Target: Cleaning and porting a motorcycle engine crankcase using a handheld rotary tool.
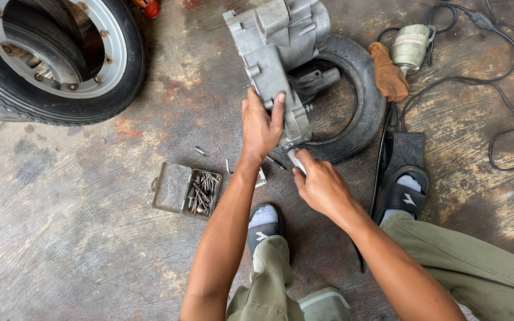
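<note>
- Nearest the camera, the person squats in olive trousers and black slide sandals (404, 191) with grey socks on a stained concrete floor (90, 249); a pale plastic container (323, 304) sits between the knees.
- The right hand (322, 185) is curled shut around a slim metal tool (295, 159), its tip pressed at the lower corner of the casing. If the tip slips off, the knuckles could strike the casting's edge, or the tool could gouge the mating face.
- The left hand (262, 125) lies on the casing's rim, fingers wrapped over its edge and thumb across the face, bracing it. The grip looks light; a hard pry might tip the casting off its perch.
- The grey aluminium engine casing (278, 56) stands tilted, leaning on a small black tyre (361, 101) that lies flat on the floor. That support is rounded, so the part could roll or slide away.
- Left of the hands, an open metal tin (185, 190) holds bolts and screws; a few loose fasteners (200, 151) lie just beside it and could be kicked away and lost.
- Farther right, a brown rag (388, 74), a pale green power tool (410, 46) and its black cable (507, 89) lie looped near the right foot, a possible snag.
- Far left, a large tyre on a silver rim (55, 53).
</note>
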